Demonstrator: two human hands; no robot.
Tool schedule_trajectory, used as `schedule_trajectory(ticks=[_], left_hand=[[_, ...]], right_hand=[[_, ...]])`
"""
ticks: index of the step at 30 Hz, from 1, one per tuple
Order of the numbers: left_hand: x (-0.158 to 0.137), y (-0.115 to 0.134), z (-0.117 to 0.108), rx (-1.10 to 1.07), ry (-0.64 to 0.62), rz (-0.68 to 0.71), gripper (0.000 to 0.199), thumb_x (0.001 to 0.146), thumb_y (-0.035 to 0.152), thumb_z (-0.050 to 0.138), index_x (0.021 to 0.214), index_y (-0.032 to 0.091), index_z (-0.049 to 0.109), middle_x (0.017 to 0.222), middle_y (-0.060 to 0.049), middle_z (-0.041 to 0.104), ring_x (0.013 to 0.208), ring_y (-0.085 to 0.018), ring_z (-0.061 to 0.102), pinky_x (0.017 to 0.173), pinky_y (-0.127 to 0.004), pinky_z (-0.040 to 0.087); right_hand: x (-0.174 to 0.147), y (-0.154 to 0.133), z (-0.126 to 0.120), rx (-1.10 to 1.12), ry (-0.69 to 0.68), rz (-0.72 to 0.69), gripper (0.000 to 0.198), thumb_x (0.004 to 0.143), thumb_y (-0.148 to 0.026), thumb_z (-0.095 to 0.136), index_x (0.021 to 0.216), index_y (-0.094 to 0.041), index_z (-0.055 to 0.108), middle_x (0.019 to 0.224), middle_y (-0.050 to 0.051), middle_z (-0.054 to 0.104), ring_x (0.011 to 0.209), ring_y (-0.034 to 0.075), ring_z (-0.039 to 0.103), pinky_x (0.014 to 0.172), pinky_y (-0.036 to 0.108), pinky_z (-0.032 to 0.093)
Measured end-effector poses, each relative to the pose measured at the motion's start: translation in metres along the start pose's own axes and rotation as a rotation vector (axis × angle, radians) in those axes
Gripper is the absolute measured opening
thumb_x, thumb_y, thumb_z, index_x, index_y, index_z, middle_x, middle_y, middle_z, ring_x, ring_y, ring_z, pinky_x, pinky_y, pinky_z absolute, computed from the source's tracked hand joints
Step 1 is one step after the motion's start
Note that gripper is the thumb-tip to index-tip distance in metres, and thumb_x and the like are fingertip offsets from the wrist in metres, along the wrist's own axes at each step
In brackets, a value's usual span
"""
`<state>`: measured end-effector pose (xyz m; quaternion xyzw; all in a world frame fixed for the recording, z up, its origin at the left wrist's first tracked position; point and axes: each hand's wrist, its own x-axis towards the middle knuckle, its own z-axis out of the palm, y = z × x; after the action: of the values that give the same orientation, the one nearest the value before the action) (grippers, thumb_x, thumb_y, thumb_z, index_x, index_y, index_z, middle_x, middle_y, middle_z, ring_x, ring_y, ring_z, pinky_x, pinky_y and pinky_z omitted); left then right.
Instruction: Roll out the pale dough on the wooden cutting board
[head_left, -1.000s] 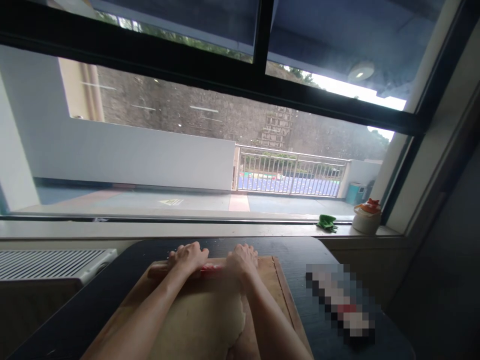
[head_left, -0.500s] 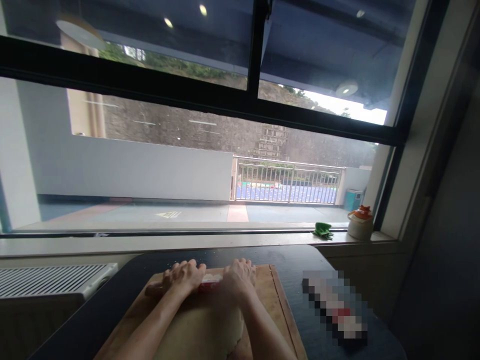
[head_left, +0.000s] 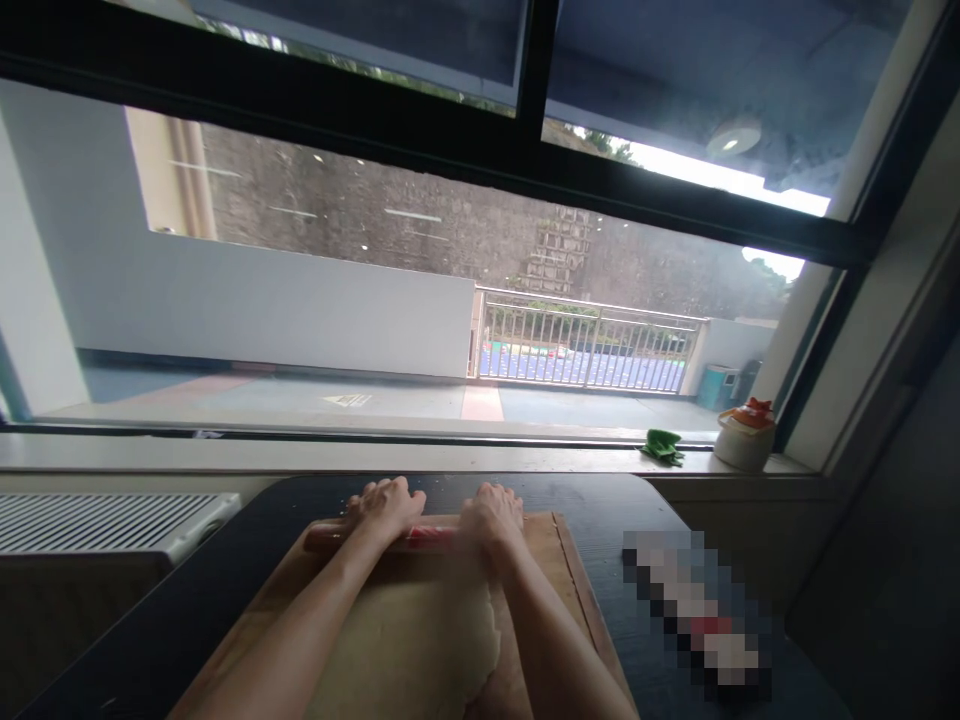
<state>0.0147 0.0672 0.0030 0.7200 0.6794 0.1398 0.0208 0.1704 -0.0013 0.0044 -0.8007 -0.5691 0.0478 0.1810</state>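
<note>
A rolling pin [head_left: 431, 538] with a red printed band lies crosswise near the far edge of a wooden board [head_left: 581, 600]. My left hand [head_left: 386, 506] is curled over its left part, leaving the brown left end exposed. Over the right part my right hand [head_left: 491, 515] is closed too, somewhat blurred, and the pin's right end is hidden beneath it. Between my forearms a wide, thin sheet of pale dough [head_left: 405, 630] lies flat on the board, its right edge ragged. My left forearm covers its left side.
The board rests on a dark table [head_left: 600, 500]. To the right lies a pixelated oblong item [head_left: 694, 610]. A crumpled green cloth-like item [head_left: 661, 447] and a whitish jug with an orange top [head_left: 745, 435] stand on the windowsill. A radiator [head_left: 112, 525] is at left.
Both hands have pushed the rolling pin away from me, closer to the board's far edge. More of the red band and the dough shows. The camera view has tilted down a little.
</note>
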Motion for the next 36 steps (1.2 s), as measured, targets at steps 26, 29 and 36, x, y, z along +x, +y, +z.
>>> schedule_trajectory(ticks=[26,29,36], left_hand=[[-0.037,0.0,-0.017,0.043,-0.047,-0.032,0.045,0.078,0.045,0.034,0.09,0.02,0.07,0.111,-0.014,0.065,0.109,-0.035,0.052,0.089,-0.049,0.034],[-0.024,0.001,-0.011,0.027,-0.044,-0.04,0.042,0.076,0.044,0.038,0.09,0.021,0.069,0.112,-0.014,0.064,0.108,-0.035,0.052,0.089,-0.049,0.035],[0.006,0.001,0.0,0.002,-0.03,-0.001,0.041,0.074,0.043,0.041,0.093,0.02,0.067,0.11,-0.015,0.064,0.105,-0.034,0.054,0.086,-0.05,0.036]], right_hand=[[-0.032,-0.003,-0.006,0.005,0.044,-0.009,0.035,0.086,-0.034,0.039,0.096,-0.017,0.067,0.104,0.014,0.063,0.102,0.029,0.052,0.087,0.041,0.035],[-0.021,-0.003,-0.004,0.008,0.022,-0.003,0.034,0.085,-0.034,0.039,0.097,-0.017,0.066,0.105,0.014,0.063,0.103,0.029,0.052,0.086,0.041,0.036],[0.004,0.001,-0.002,0.012,-0.036,-0.005,0.032,0.083,-0.034,0.043,0.099,-0.016,0.065,0.109,0.014,0.062,0.105,0.028,0.051,0.086,0.039,0.036]])
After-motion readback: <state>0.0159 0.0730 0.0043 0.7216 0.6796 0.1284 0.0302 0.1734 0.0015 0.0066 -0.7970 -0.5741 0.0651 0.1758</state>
